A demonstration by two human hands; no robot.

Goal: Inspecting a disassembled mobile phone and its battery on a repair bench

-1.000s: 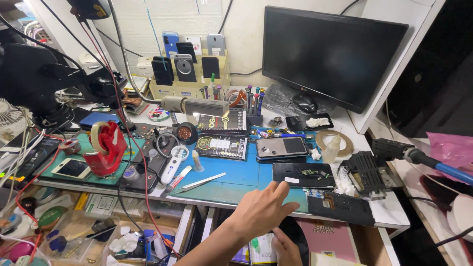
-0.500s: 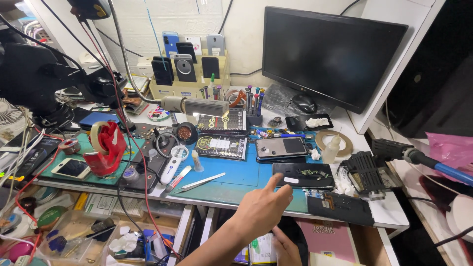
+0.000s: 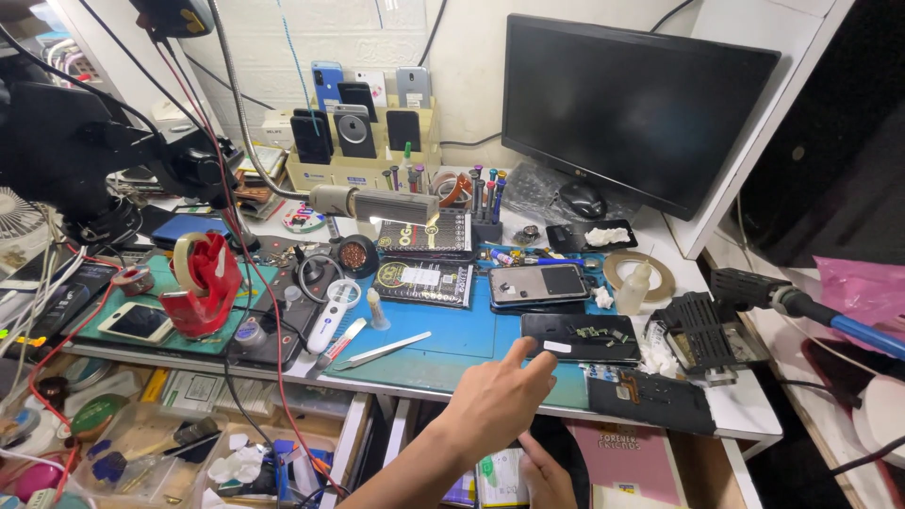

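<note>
Left hand (image 3: 498, 405) is loose and empty, index finger reaching for the black phone (image 3: 580, 337) lying flat at its 1 o'clock. Looks thin, slick and fragile, so grab the long edges. Right hand (image 3: 547, 481) is mostly hidden, can't tell its grip

Scene evenly and brightly lit from overhead. A small lamp (image 3: 377, 202) adds a warm glow onto the table (image 3: 452, 339). Monitor (image 3: 632, 104) dark, faint sheen only. Shadows soft. Focus sharp at centre; wide-angle bending at edges. Right side falls dim.
</note>
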